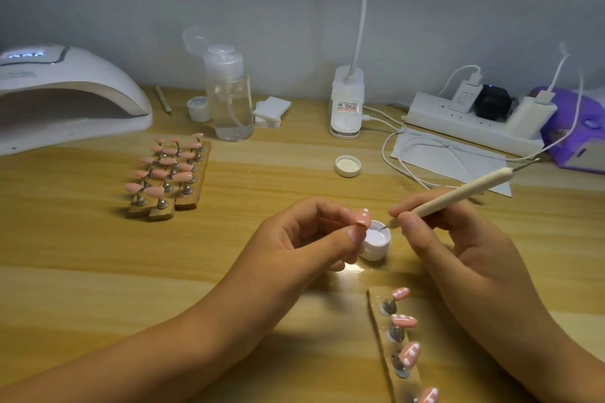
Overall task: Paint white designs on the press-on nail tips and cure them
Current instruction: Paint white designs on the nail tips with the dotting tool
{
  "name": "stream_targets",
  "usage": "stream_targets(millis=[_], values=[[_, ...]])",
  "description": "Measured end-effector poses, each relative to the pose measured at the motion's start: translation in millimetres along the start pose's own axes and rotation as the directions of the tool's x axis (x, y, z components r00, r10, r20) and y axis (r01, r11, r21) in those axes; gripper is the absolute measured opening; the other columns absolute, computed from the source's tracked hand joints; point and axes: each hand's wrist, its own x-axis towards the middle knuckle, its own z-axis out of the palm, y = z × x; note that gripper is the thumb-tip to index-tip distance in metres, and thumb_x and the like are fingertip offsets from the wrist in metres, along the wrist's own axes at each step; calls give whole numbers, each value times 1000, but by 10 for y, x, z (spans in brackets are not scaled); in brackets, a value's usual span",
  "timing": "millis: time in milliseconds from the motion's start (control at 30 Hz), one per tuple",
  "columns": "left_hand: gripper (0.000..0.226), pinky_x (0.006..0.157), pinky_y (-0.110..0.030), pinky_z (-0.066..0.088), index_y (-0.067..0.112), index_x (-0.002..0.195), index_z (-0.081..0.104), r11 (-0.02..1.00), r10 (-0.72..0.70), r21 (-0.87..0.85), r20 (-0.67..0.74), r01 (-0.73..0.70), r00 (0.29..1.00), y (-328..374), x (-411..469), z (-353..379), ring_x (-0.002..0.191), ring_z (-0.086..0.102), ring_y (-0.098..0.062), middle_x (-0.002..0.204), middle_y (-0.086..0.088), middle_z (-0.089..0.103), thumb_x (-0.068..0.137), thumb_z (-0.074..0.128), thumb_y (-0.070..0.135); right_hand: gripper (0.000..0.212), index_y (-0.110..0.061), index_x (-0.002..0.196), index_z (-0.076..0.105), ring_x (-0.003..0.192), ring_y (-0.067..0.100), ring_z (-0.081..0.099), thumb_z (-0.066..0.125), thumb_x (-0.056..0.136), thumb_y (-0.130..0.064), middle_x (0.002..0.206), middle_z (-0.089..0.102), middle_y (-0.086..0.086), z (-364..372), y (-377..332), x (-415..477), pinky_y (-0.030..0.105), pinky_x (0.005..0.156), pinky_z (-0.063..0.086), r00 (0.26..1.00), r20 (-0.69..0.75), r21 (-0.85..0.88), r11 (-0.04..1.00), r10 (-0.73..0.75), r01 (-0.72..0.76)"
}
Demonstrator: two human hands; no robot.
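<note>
The wooden table [98,255] carries a white curing lamp [65,85] at its far left corner, opening towards the middle. Left of centre, three wooden strips [170,170] of plain pink nail tips lie side by side, their long axes running from the far edge towards the near one. A fourth strip [379,334] lies by the near edge, beside the right forearm; its painted tips [409,353] bear white marks and point right. The left hand [304,239] pinches one pink nail tip [363,216] between thumb and forefinger, just above the left rim of the white paint pot [376,244] at mid-table; the tip's long axis runs away from the person. The right hand [458,239] grips a cream dotting pen [465,191], which slants up towards the far right corner, its fine point down in the pot.
</note>
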Motion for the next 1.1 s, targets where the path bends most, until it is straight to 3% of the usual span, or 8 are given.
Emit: stream_targets(millis=[167, 400, 633, 733, 833, 933, 1033, 1100], values=[[8, 65, -14, 49, 31, 84, 73, 1000, -3, 1, -7, 3, 1000, 19, 2, 12, 69, 61, -4, 76, 6, 69, 76, 74, 29, 12, -31, 92, 61, 85, 11, 51, 54, 89, -40, 93, 60, -13, 20, 16, 13, 12, 72, 39, 996, 71, -126, 990, -60, 69], [10, 64, -14, 49, 28, 83, 73, 1000, -12, 2, -19, 12, 1000, 31, 0, 23, 68, 61, -4, 75, 6, 68, 79, 68, 22, 6, -31, 91, 62, 85, 10, 51, 56, 89, -29, 92, 59, -11, 30, 47, 28, 13, 70, 38, 994, 104, -146, 987, -46, 61], [10, 65, -14, 49, 29, 84, 74, 1000, -16, 12, -14, 17, 1000, 35, -5, 28, 70, 61, -4, 76, 7, 68, 79, 68, 23, 8, -34, 93, 62, 86, 11, 49, 57, 89, -38, 94, 59, -13, 30, 44, 19, 10, 71, 37, 995, 86, -177, 982, -49, 63], [9, 65, -14, 49, 30, 84, 73, 1000, -12, 12, -3, 12, 1000, 38, -7, 29, 70, 60, -4, 76, 7, 68, 78, 70, 23, 9, -35, 94, 65, 84, 13, 51, 59, 88, -31, 96, 62, -11, 8, 25, 4, 14, 69, 41, 999, 8, -77, 996, -40, 41], [10, 66, -15, 48, 27, 83, 72, 1000, -1, 24, 18, 1, 1000, 34, -12, 37, 69, 59, -5, 75, 7, 67, 79, 68, 20, 5, -29, 93, 68, 89, 21, 57, 67, 88, -30, 95, 66, -3, -26, 2, 2, 27, 75, 48, 999, -51, 66, 998, 17, -14], [8, 67, -16, 48, 24, 83, 72, 999, -4, 51, 47, 2, 999, 27, -19, 50, 69, 59, -6, 75, 5, 67, 80, 68, 18, 11, -27, 87, 67, 84, 11, 60, 73, 81, -34, 87, 66, -7, -45, -28, 12, 16, 75, 48, 992, -115, 245, 969, 57, -27], [7, 67, -15, 48, 23, 84, 73, 997, -27, 70, 57, 23, 998, 24, -24, 49, 72, 61, -5, 77, 6, 69, 79, 70, 20, 34, -28, 81, 60, 80, 10, 56, 83, 66, -48, 82, 58, -5, -79, -31, 3, 19, 79, 48, 988, -82, 477, 876, 127, -74], [7, 66, -15, 48, 24, 83, 73, 997, -35, 77, 61, 30, 998, 27, -26, 54, 72, 61, -4, 77, 7, 70, 78, 71, 20, 36, -26, 77, 56, 75, 10, 55, 85, 62, -42, 77, 55, -4, -98, -24, -4, 25, 83, 50, 990, -8, 569, 814, 142, -112]])
